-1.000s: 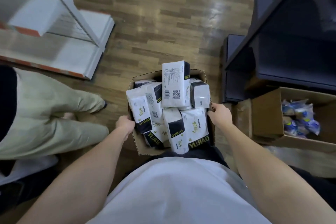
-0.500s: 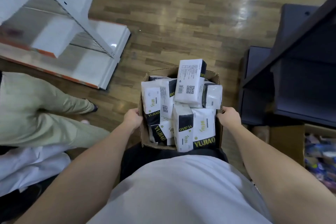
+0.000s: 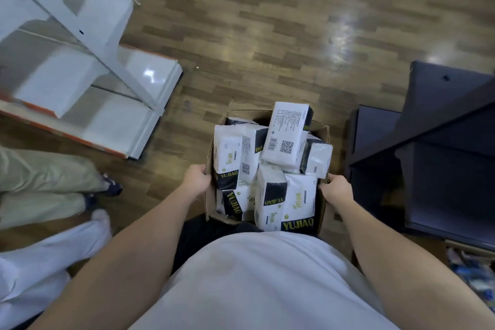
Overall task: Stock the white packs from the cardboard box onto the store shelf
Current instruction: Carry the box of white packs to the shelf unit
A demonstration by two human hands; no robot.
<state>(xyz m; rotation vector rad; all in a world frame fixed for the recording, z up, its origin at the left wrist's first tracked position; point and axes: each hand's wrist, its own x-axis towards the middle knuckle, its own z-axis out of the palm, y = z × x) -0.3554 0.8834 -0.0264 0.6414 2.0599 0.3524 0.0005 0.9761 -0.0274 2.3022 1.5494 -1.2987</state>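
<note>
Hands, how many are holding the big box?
2. The left hand grips the cardboard box on its left side; the right hand grips its right side. Fingers under the rim are hidden.

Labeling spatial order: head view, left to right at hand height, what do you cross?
Bystander's khaki trouser legs → left hand → cardboard box of white packs → right hand → dark shelving unit.
</note>
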